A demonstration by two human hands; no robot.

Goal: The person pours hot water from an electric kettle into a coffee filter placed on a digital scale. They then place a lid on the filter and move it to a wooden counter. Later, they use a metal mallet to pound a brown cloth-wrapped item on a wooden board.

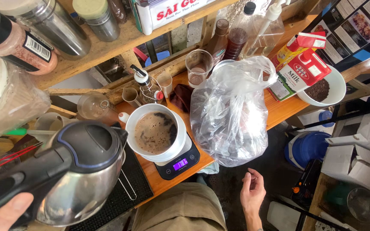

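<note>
1. the left hand (1,207) grips the kettle (80,171) handle, spout just beside the white dripper (155,132) on the scale (178,164); tipped too hard, water could flood the brimming coffee over the rim.
2. the right hand (252,188) hangs empty and loosely curled below the counter edge, near the plastic bag (230,115); a nudge could topple it.

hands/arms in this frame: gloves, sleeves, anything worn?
Both bare. The left hand shows only fingers and part of the palm at the frame's lower left corner: no glove, no ring in view. The right hand and its forearm are uncovered too: no glove, sleeve, watch or band visible.
</note>
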